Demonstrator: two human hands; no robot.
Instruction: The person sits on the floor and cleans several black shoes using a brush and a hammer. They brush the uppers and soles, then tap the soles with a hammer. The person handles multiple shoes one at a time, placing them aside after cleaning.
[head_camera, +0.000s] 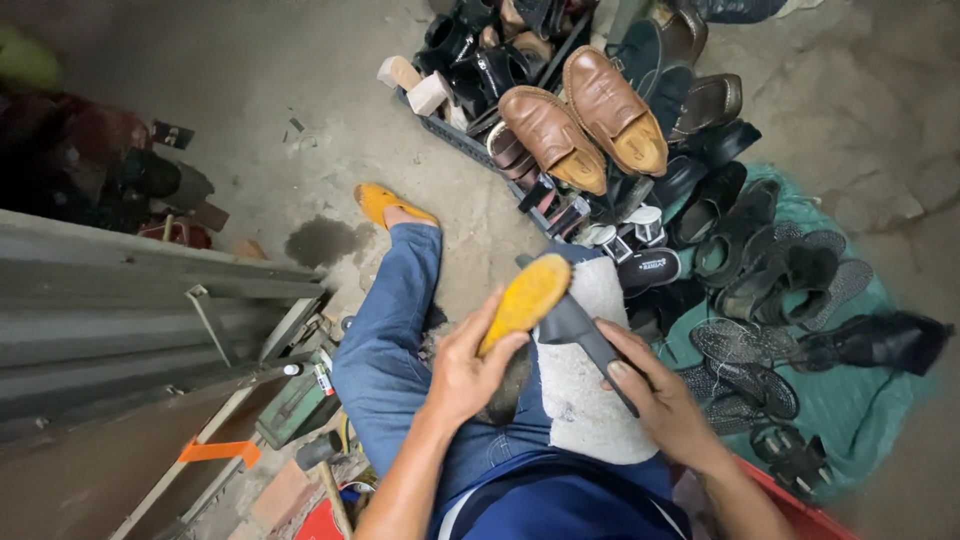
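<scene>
Two hands are in view: one left hand (462, 372) and one right hand (655, 398). One shoe with a yellow sole (524, 302) is present between them. Two tan leather loafers (585, 125) form one pair at the top of the shoe pile. One yellow sandal (385, 203) sits on the concrete floor (250, 80). One teal cloth (865, 400) carries the dark footwear; those items overlap and cannot be counted exactly. One white pad (585, 400) lies on the lap.
</scene>
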